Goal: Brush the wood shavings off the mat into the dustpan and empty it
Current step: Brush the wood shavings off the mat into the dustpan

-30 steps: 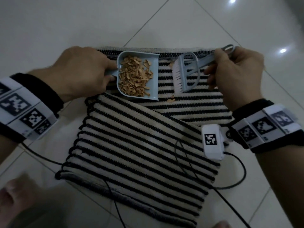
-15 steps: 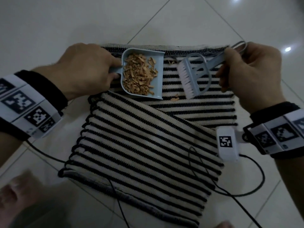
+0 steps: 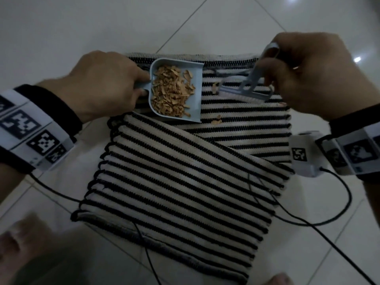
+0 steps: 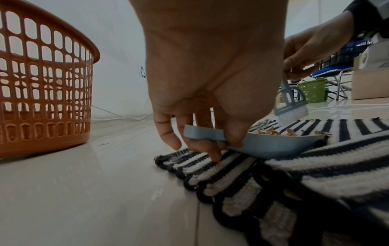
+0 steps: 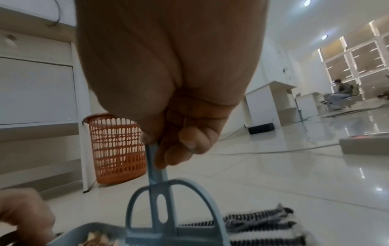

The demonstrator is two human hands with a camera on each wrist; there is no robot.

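The dustpan [image 3: 177, 90] is the fixed point here. It lies on the far part of the striped mat [image 3: 185, 182], its open lip facing right, its short handle pinched in the curled fingers of the left hand [image 3: 102, 87], which also touch the mat beneath it. Most of the wood shavings [image 3: 171, 91] are already heaped inside it.

What remains are a few loose bits right of the dustpan's lip: one flake [image 3: 214, 87] just beyond the lip's far half, and a pair of chips [image 3: 217, 119] off its near corner, all on the mat.

The brush [image 3: 244, 90] sits to the right of the dustpan, beyond the far flake, so that flake lies between bristles and lip. The right hand [image 3: 314, 77] has its fingers curled round the thin handle. The handle slopes up and away to the right, while the long bristle row looks to run crosswise, slanting across the stripes rather than parallel to the lip. From the left wrist view the bristles appear to meet the mat or hang just above it; I cannot tell which.

So the next stroke likely runs leftward toward the dustpan, taking the far flake first. The near pair sits closer to the person than the brush, so the head would probably need drawing back before sweeping them in.

An orange basket [image 4: 42, 86] stands on the floor [image 4: 84, 199] left of the dustpan, a likely place to tip it out.
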